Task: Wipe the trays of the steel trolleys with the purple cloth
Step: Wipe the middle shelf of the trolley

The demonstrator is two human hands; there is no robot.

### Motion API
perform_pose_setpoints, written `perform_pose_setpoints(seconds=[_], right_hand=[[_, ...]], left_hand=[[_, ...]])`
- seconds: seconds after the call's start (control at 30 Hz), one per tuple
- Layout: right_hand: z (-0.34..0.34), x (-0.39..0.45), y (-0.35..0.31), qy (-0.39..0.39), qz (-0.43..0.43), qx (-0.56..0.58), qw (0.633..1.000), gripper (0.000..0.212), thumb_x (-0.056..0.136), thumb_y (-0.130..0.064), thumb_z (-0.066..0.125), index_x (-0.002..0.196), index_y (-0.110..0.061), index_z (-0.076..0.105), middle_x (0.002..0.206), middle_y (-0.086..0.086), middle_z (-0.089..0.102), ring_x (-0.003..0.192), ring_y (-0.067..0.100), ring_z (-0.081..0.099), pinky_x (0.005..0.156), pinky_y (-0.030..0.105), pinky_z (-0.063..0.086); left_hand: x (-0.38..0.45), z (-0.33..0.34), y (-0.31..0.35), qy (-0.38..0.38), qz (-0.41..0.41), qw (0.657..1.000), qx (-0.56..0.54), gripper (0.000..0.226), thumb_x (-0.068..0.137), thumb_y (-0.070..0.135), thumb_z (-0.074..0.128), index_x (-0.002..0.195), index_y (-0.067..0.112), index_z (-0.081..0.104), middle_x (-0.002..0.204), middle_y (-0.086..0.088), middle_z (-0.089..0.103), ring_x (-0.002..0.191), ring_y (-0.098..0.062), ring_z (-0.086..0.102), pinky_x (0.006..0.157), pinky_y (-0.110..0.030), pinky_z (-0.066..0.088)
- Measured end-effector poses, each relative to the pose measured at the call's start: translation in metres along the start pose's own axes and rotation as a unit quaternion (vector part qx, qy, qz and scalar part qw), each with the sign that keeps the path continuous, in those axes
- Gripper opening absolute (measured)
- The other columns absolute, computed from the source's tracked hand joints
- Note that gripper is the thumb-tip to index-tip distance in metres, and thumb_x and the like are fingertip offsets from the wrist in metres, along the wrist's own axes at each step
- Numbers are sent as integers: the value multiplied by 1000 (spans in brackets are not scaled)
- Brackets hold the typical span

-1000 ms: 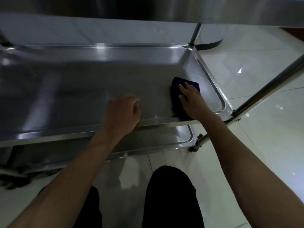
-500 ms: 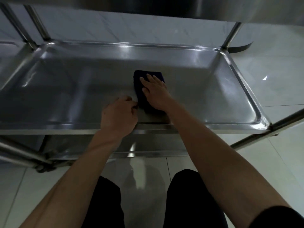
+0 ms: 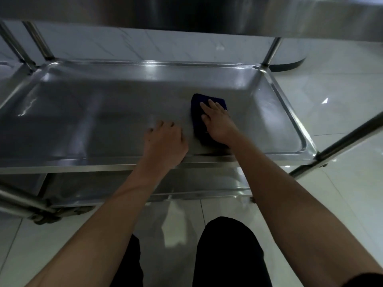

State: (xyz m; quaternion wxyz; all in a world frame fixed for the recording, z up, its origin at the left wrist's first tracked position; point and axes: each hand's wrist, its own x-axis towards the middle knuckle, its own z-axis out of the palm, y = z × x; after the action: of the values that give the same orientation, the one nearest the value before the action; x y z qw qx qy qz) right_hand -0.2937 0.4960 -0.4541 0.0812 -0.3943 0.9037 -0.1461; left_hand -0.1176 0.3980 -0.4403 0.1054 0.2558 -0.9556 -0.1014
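Observation:
The steel trolley's middle tray (image 3: 93, 112) fills the upper half of the head view. A folded dark purple cloth (image 3: 199, 104) lies flat on the tray, right of centre. My right hand (image 3: 219, 123) presses down on the cloth with its fingers spread over it. My left hand (image 3: 165, 143) rests on the tray's near rim just left of the cloth, fingers curled in, holding nothing. The cloth's near part is hidden under my right palm.
Another steel tray (image 3: 207, 13) hangs overhead, and a lower tray (image 3: 145, 189) shows beneath the middle one. Steel posts (image 3: 271, 50) stand at the corners; a slanted steel bar (image 3: 348, 139) runs at the right. A second trolley (image 3: 12, 56) adjoins at the left. Pale floor tiles (image 3: 342, 90) lie to the right.
My right hand slid the cloth left toward the tray's middle, then back a little to the right. My left hand stayed on the near rim.

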Motion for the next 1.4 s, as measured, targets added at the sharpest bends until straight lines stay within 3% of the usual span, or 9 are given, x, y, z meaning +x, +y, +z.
perform_pose_setpoints(seconds=[0.17, 0.37, 0.6, 0.77, 0.97, 1.1, 1.23, 1.4], right_hand=[[-32, -35, 76, 46, 76, -7, 996, 50, 107, -27, 33, 156, -18, 25, 165, 10, 16, 151, 30, 14, 122, 43, 13], [-67, -75, 156, 87, 168, -53, 981, 48, 106, -24, 34, 154, -15, 31, 161, 13, 25, 145, 33, 26, 115, 49, 29], [-66, -74, 157, 89, 179, -55, 978, 49, 107, -24, 33, 155, -20, 28, 164, 8, 20, 150, 29, 16, 120, 50, 19], [-67, -70, 152, 89, 172, -44, 980, 49, 106, -25, 34, 155, -18, 29, 163, 7, 22, 149, 28, 19, 119, 50, 19], [-55, -40, 122, 90, 146, -19, 985, 49, 106, -28, 37, 154, -20, 32, 163, 6, 23, 150, 28, 19, 120, 48, 20], [-38, -3, 77, 65, 118, -4, 991, 51, 106, -32, 35, 156, -25, 28, 165, 2, 17, 152, 24, 12, 123, 46, 14], [-15, 39, 9, 34, 52, 0, 998, 51, 107, -32, 34, 156, -26, 27, 166, 1, 15, 152, 25, 12, 123, 41, 11], [21, 75, -88, -16, -50, -7, 999, 50, 106, -32, 32, 156, -29, 26, 166, 0, 15, 152, 26, 12, 123, 43, 11]], left_hand=[[18, 21, 71, -42, 99, 993, -44, 37, 96, 34, 37, 116, 18, 63, 120, -6, 60, 111, -28, 53, 89, -45, 45], [21, 38, 101, -50, 80, 996, 1, 40, 95, 40, 36, 118, 23, 64, 125, -4, 59, 115, -30, 55, 96, -48, 45], [22, 41, 91, -29, 99, 994, -22, 38, 95, 45, 38, 117, 29, 65, 126, 1, 59, 118, -25, 53, 97, -47, 40], [25, 34, 74, -20, 120, 988, -99, 36, 95, 39, 47, 122, 25, 67, 126, -1, 63, 114, -26, 59, 98, -44, 48], [20, 16, 16, -8, 88, 995, -52, 36, 96, 36, 51, 128, 25, 63, 132, 1, 61, 124, -26, 52, 103, -46, 42], [13, 3, -26, 43, 25, 999, 17, 28, 95, 35, 51, 111, 22, 69, 119, -3, 66, 113, -29, 55, 93, -44, 42], [8, -7, -56, 53, -23, 998, 15, 26, 94, 30, 48, 100, 18, 71, 113, -5, 65, 108, -31, 55, 89, -43, 43], [-1, -11, -78, 26, 8, 999, -23, 31, 97, 28, 48, 115, 22, 72, 122, 2, 64, 110, -26, 57, 93, -40, 45]])
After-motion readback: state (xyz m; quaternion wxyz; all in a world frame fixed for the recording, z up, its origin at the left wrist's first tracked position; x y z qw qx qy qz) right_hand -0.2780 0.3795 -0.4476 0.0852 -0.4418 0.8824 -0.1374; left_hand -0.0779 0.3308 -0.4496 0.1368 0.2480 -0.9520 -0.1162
